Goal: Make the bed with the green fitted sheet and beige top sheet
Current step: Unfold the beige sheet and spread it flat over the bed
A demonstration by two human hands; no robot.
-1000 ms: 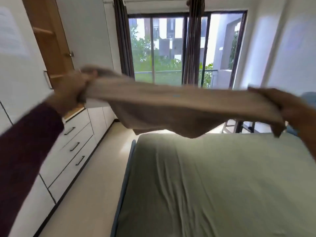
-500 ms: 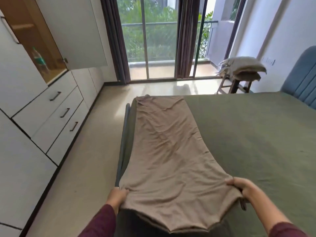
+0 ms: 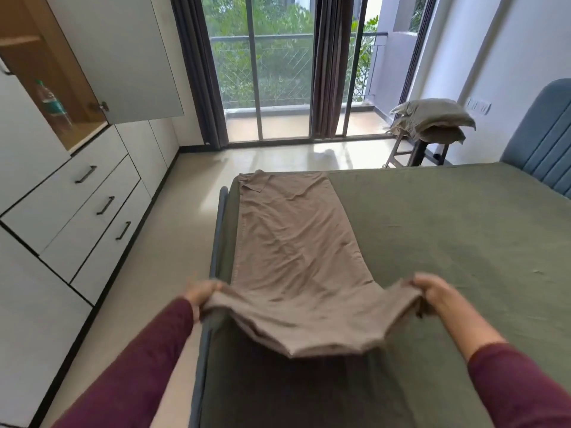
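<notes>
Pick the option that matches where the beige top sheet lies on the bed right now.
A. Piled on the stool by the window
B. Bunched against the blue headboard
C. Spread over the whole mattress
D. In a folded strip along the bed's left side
D: the beige top sheet runs as a narrow strip along the left side of the green fitted sheet, its near end held up by the left hand and right hand.

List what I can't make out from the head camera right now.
- beige top sheet: still folded into a strip, so its full size is hidden.
- left hand fingertips: tucked under the sheet's corner.
- green fitted sheet: right and near edges cut off by the frame.
- bottle label: blurred.
</notes>
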